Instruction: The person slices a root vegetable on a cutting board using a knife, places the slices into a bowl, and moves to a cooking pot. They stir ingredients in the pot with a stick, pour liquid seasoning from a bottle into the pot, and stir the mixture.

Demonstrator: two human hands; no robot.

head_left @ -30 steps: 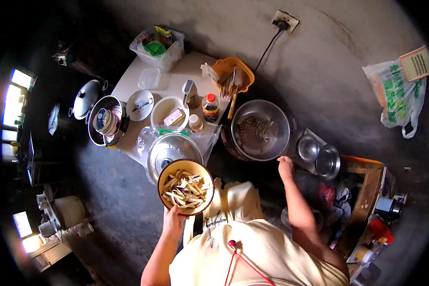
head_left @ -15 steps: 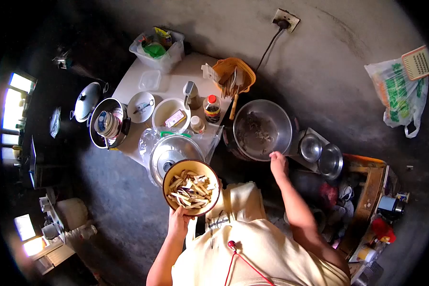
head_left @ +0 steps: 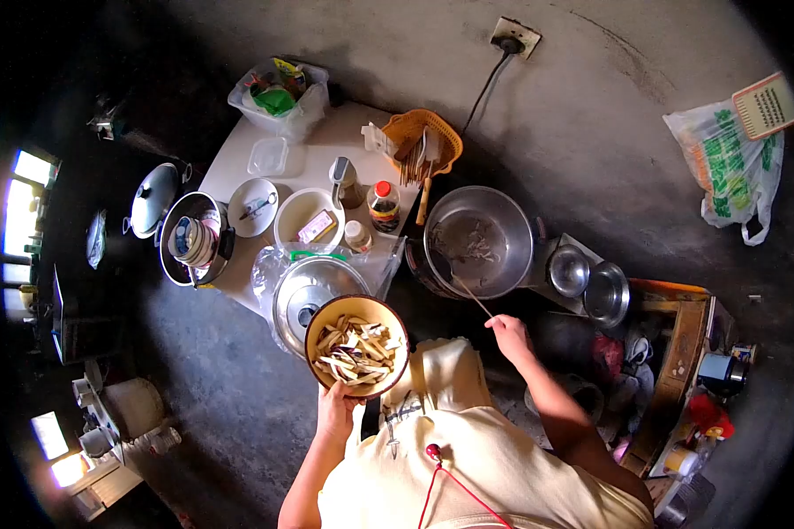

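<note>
My left hand [head_left: 335,408] grips the rim of a yellow bowl [head_left: 399,375] with a dark edge. Pale strips with dark skin, like cut eggplant [head_left: 357,351], fill its lower part. My right hand [head_left: 509,337] is closed on the thin handle of a long-handled cooking utensil [head_left: 473,297]. Its far end reaches into a large metal pot [head_left: 519,220]; whether it is a spatula or a ladle I cannot tell. Small shreds of food [head_left: 475,247] lie on the pot's bottom. The bowl is left of the pot, apart from it.
A white table [head_left: 313,128] bears a metal lid [head_left: 326,280], a white bowl [head_left: 282,220], a red-capped bottle [head_left: 384,210] and an orange basket [head_left: 454,145]. Two metal bowls [head_left: 607,295] stand right of the pot. A power cord [head_left: 485,88] runs down the wall.
The utensil's handle now shows, slanting from my right hand into the pot. My right hand has moved lower, away from the rim, and the food shreds lie differently. The bowl stays in my left hand.
</note>
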